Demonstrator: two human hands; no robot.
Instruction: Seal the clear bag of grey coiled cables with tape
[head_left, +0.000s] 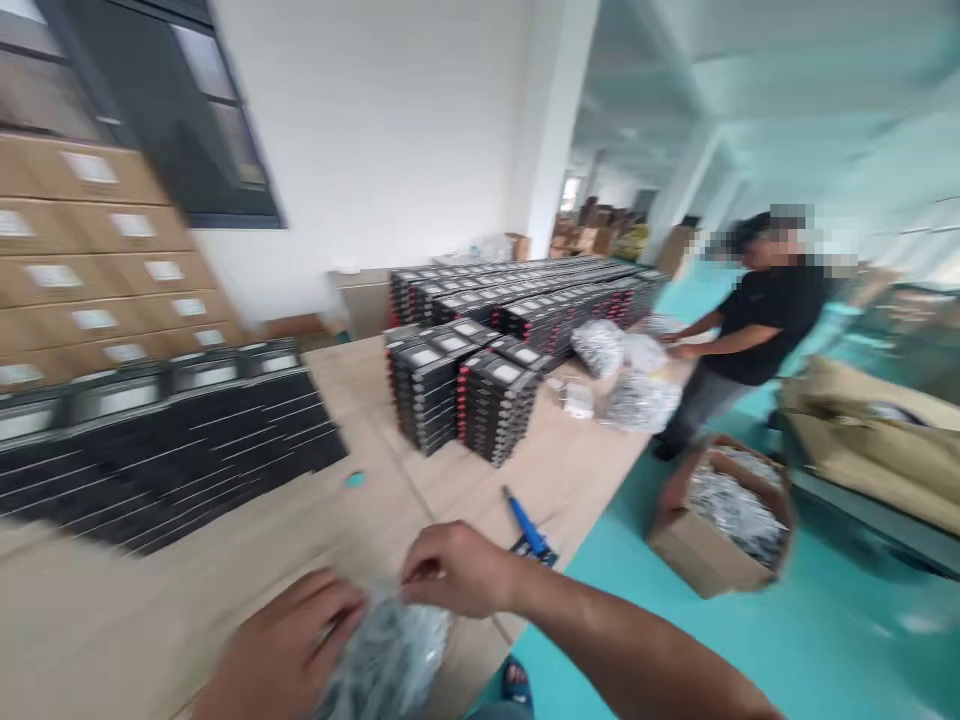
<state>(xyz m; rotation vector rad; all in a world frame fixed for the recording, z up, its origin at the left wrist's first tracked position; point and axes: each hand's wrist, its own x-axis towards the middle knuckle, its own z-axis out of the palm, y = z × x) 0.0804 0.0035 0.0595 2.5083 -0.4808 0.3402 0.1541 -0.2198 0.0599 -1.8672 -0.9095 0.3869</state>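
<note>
Both my left hand point(289, 632) and my right hand point(454, 570) grip the top of a clear plastic bag point(386, 650) packed with something grey and silvery, blurred by motion. The bag hangs at the bottom of the view, over the near part of a cardboard-covered table point(352, 530). Just beyond my right hand lies a blue-handled utility knife point(525, 520) on a small dark packet. Rows of black boxes with white labels point(150, 450) lie to the left, and more stand stacked in the middle point(457, 385).
Further along the table lie several similar plastic bags point(630, 385). A person in a black shirt point(765, 325) stands at the far edge, hands on the table. An open carton of bags point(720, 515) sits on the teal floor. Labelled brown cartons point(97, 250) are stacked at left.
</note>
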